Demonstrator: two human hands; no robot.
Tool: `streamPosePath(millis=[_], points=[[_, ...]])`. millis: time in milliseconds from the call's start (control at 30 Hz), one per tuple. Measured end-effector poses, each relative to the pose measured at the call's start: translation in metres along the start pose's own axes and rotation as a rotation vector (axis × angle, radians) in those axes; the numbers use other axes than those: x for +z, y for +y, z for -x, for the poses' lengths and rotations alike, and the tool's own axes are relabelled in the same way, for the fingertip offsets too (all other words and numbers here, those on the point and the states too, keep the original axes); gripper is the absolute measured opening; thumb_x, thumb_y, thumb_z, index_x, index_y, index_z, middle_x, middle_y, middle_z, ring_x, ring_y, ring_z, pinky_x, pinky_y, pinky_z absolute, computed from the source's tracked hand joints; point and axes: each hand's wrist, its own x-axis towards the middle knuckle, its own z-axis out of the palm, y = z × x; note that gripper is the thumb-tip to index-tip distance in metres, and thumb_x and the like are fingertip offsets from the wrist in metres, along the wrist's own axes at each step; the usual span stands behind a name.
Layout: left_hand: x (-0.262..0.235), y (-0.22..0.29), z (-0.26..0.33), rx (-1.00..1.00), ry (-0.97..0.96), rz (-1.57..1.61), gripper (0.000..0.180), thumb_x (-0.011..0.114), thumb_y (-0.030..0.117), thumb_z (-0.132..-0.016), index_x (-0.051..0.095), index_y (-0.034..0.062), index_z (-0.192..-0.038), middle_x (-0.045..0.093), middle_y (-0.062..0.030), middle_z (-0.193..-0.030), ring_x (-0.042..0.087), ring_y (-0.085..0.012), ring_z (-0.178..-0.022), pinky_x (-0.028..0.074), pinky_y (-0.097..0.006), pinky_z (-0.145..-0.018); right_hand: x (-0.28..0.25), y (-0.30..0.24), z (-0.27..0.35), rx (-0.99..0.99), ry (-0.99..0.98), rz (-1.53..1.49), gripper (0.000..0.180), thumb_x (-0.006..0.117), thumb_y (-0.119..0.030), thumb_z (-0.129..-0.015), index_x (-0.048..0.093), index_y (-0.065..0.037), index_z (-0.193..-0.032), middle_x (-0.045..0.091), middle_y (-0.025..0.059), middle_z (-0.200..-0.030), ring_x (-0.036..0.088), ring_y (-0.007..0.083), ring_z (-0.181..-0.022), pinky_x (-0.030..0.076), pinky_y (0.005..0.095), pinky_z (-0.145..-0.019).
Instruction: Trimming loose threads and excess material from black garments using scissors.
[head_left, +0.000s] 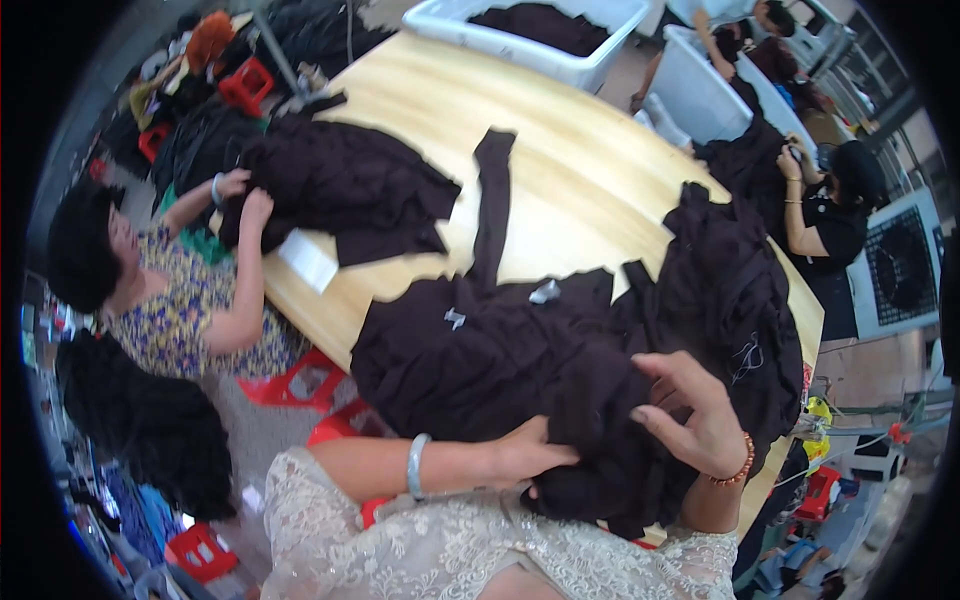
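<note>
A dark brown garment point(480, 350) lies spread on the table before me, one long sleeve stretching toward the far side. My left hand point(535, 450) is closed on a bunched part of this garment at the near edge, its fingertips partly hidden by cloth. Just above the bunch, my right hand point(695, 410) is raised with thumb and forefinger curved apart; I see nothing between them. Two small white bits, perhaps labels or lint, show on the cloth. To the right of the garment is a heap of dark clothing point(725, 290), with a loose pale thread on it.
Across the wooden table point(570, 140), a co-worker point(150, 270) at the left handles another dark garment point(340, 180). A second co-worker point(840, 200) works at the right. White bins point(540, 45) stand beyond the far edge. Red stools point(295, 380) sit near the left edge.
</note>
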Motion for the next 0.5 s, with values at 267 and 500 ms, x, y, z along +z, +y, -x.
streamPosePath(millis=[267,500], points=[[-0.022,0.09,-0.023,0.255,0.119,0.075,0.046,0.055,0.005,-0.088,0.051,0.0021,-0.133,0.061,-0.0093,-0.125,0.06,-0.0219,-0.112,0.048,-0.037,-0.099,-0.03,-0.021,0.012,-0.624,-0.424,-0.795,0.022,0.072,-0.012,-0.085,0.069,0.004,-0.1,0.069,0.0165,-0.092,0.068,0.0247,-0.076,0.054,0.0302,-0.062],[0.004,0.391,-0.029,1.271,0.11,-0.103,0.125,0.077,0.062,-0.071,-0.002,0.0152,-0.155,-0.004,-0.011,-0.162,-0.006,-0.0382,-0.147,0.01,-0.056,-0.117,-0.02,-0.057,-0.006,-0.846,-0.488,-1.051,0.027,0.072,-0.017,-0.088,0.066,0.001,-0.108,0.068,0.0158,-0.087,0.064,0.0193,-0.06,0.044,0.0267,-0.044]])
